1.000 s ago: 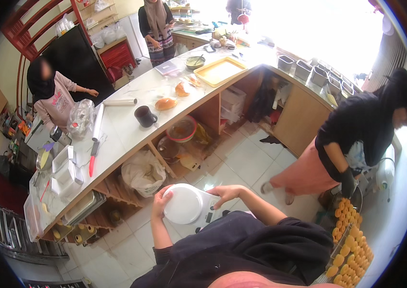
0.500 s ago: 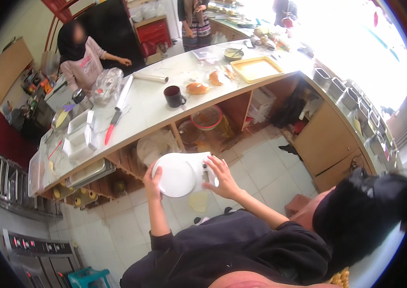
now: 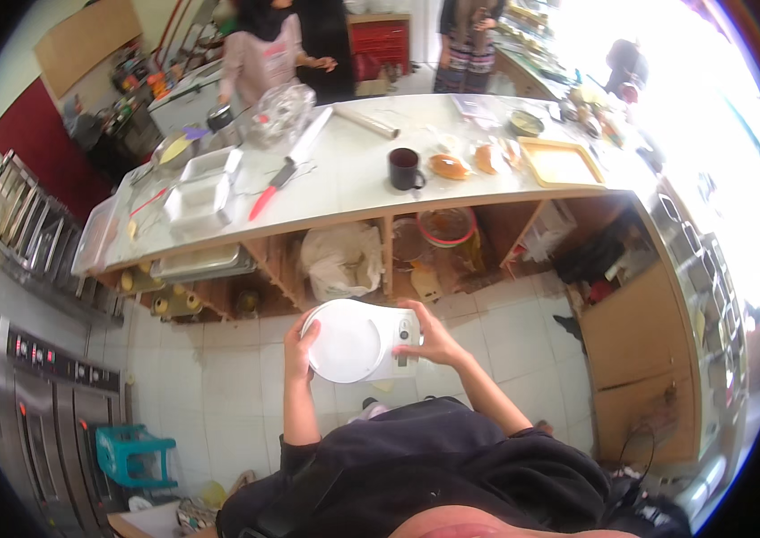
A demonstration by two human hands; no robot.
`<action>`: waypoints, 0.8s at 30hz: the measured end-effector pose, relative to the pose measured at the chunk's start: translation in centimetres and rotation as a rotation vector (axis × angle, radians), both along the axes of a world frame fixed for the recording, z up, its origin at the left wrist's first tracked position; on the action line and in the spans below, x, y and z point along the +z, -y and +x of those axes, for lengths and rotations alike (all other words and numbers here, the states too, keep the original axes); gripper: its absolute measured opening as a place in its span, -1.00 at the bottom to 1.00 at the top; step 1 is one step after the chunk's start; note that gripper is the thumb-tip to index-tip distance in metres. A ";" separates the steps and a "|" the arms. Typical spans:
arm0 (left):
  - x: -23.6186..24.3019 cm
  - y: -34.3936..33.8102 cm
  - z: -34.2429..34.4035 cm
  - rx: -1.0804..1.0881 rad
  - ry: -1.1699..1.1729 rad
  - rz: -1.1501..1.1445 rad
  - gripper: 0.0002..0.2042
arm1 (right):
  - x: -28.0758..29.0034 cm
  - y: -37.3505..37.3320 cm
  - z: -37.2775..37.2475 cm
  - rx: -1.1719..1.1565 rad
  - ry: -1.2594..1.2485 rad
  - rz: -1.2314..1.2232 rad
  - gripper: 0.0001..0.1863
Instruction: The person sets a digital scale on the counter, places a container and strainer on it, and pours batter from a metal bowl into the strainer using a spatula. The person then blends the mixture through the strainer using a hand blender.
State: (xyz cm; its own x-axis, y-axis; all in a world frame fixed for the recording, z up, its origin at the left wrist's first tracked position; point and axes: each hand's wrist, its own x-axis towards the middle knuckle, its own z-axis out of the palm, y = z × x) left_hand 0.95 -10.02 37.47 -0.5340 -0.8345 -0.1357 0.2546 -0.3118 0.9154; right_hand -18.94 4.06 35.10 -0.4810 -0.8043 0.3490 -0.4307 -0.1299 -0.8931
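Note:
A white kitchen scale point(image 3: 344, 341) with a round platform is held up in front of my body, over the tiled floor. My left hand point(image 3: 300, 351) is closed on its left rim, the thumb lying on the edge of the platform. At the other end, my right hand point(image 3: 436, 337) grips the side with the control knob and small display, its fingers partly covering that panel.
Across from me runs a white counter point(image 3: 335, 184) bearing a dark mug point(image 3: 405, 169), bread rolls point(image 3: 450, 166), a yellow tray point(image 3: 563, 163), a red-handled knife point(image 3: 272, 190) and white loaf tins point(image 3: 199, 203). Two people stand behind it. A teal stool point(image 3: 136, 455) stands beside the ovens point(image 3: 66, 412) at left.
My view has swung, so the counter appears farther right and more level. The scale stays in both hands, and the right fingers have closed in around its control end. A person at my right has left view.

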 end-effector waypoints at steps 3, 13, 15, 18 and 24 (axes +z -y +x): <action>0.6 0.9 2.2 0.083 0.036 -0.058 -0.71 | -1.4 3.0 0.1 0.327 0.340 0.275 -0.65; 0.6 2.8 14.7 0.519 0.229 -0.103 -0.68 | -2.1 15.7 8.0 0.673 0.297 0.183 -0.59; 0.1 3.2 17.2 0.603 0.258 -0.091 -0.68 | -2.3 16.7 12.7 0.907 0.114 0.277 -0.49; -1.1 3.0 21.0 0.726 0.307 -0.036 -0.68 | -3.1 18.8 17.0 1.030 0.114 0.391 -0.46; -4.2 5.8 27.1 0.956 0.439 0.053 -0.65 | 6.2 32.3 18.7 0.975 -0.772 -0.002 -0.36</action>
State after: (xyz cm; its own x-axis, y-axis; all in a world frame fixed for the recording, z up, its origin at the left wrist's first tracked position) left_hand 28.08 -15.80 33.29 0.4479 -0.8699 -0.2065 0.0653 -0.1985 0.9779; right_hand -0.27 -28.21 41.33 0.6482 -0.7097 0.2761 -0.5660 -0.6916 -0.4487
